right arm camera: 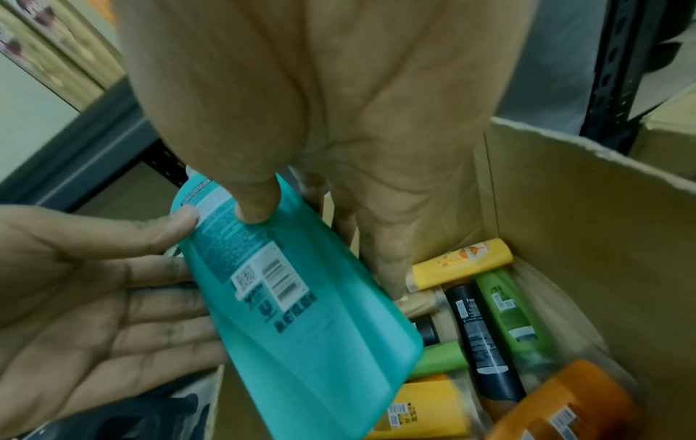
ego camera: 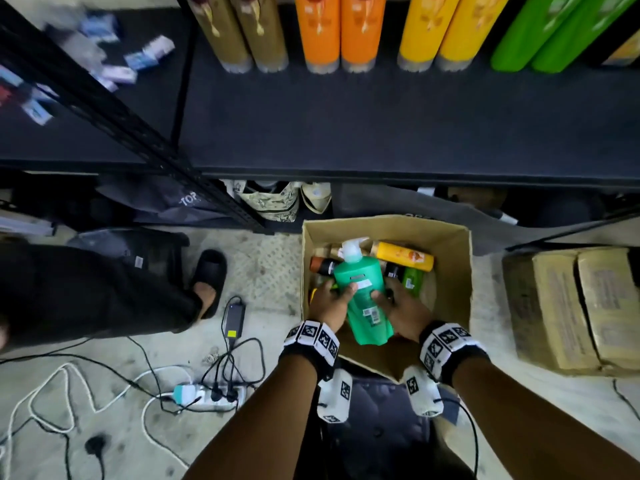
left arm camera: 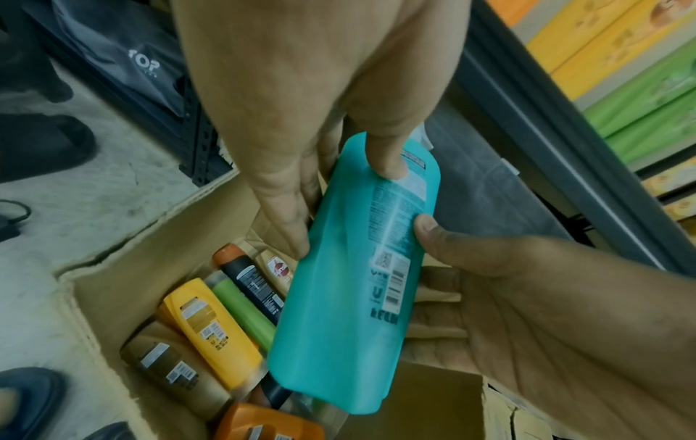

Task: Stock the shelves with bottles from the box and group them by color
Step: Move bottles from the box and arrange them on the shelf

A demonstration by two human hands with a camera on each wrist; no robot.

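A person stands over an open cardboard box [ego camera: 450, 271] on the floor, just in front of a dark metal shelf [ego camera: 381, 133]. Both hands hold one large teal pump bottle [ego camera: 363, 296] over the box's near side, its white pump pointing away toward the shelf.

The left hand [ego camera: 329, 303] grips the bottle's left side, thumb laid on the back label and fingers curled underneath. The right hand [ego camera: 403, 310] mirrors it on the right side: thumb pressed on the label, fingers reaching down past the bottle's far side. Neither hand is wide open; both are closed around the bottle.

Below the bottle, smaller bottles lie jumbled in the box: a yellow bottle [ego camera: 405, 255] at the far side, a green bottle [ego camera: 412, 281] beside it, a black bottle with an orange cap [ego camera: 323, 265] on the left, plus tan and orange ones seen from the wrist views.

At the far edge of the shelf stand tall bottles in pairs by colour: tan bottles [ego camera: 239, 29] on the left, then orange bottles [ego camera: 341, 29], yellow bottles [ego camera: 440, 29] and green bottles [ego camera: 550, 29] on the right. No teal group is visible.

Risks, as a judgement: the smooth bottle could slip when one hand lets go and fall back among the others. The pump could catch the shelf's front edge on the way up. Teal could also be mistaken for green and placed with that pair.
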